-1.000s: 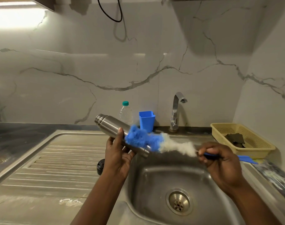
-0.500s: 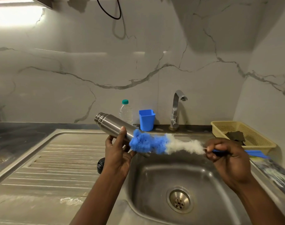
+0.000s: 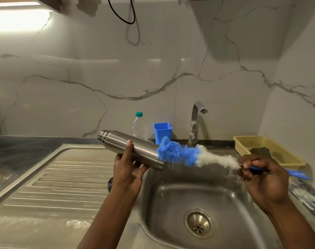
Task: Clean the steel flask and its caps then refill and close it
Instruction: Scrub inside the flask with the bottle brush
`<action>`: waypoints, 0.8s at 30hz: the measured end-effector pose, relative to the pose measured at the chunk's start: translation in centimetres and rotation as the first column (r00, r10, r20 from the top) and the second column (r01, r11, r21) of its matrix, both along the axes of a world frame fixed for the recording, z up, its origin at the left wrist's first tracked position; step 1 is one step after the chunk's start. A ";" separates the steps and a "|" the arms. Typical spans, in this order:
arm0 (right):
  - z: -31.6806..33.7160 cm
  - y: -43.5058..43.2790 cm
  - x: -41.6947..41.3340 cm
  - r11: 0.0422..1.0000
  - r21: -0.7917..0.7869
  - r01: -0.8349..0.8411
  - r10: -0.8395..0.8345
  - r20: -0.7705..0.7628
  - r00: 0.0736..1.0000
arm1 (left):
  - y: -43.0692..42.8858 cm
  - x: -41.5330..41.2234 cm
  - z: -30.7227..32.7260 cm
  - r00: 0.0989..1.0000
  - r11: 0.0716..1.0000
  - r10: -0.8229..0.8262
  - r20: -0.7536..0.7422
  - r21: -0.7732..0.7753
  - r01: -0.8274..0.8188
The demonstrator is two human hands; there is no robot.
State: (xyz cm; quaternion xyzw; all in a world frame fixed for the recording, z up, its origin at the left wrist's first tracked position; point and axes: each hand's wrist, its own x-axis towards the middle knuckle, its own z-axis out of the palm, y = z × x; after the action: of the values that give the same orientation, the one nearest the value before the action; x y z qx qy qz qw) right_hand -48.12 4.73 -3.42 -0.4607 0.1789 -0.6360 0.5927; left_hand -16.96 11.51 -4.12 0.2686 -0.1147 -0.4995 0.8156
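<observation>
The left hand (image 3: 128, 169) has its fingers and thumb curled round the middle of the flask (image 3: 135, 146), which lies nearly flat in the air above the left rim of the sink (image 3: 171, 194), lower end toward the bowl. The right hand (image 3: 262, 177), above the right side of the sink, grips the blue handle of the brush (image 3: 180, 155). Its blue bristles touch the lower end of the flask, but I cannot tell if they are inside. I judge this is the scrubbing step: hold the flask firm, tilted down over the sink so drips fall there, and push and turn the brush in short strokes. 1 small dark round thing (image 3: 109, 184), perhaps a cap, lies left of the sink
</observation>
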 end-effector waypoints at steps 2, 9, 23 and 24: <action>-0.6 -0.2 0.8 1.000 -0.010 0.014 -0.014 -0.006 1.000 | 0.0 -0.4 0.0 1.000 1.000 -0.014 -0.014 0.013 0.014; -0.1 0.0 0.2 1.000 0.015 -0.004 0.004 -0.005 1.000 | 0.2 -0.7 0.3 1.000 0.999 -0.010 0.027 0.043 0.009; -1.2 -0.3 1.3 0.998 0.038 -0.043 0.044 -0.017 0.999 | 0.6 -2.0 0.1 0.986 0.990 -0.136 0.097 0.039 0.133; -1.7 -0.5 1.8 0.998 0.035 -0.046 0.047 -0.031 0.998 | 0.6 -2.3 0.1 0.986 0.990 -0.140 0.094 0.037 0.137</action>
State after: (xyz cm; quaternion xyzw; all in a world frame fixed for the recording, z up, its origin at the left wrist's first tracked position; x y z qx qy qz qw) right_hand -46.34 4.25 -5.13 -0.4646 0.1883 -0.6114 0.6123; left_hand -19.24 12.12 -4.00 0.2959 -0.1646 -0.5433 0.7682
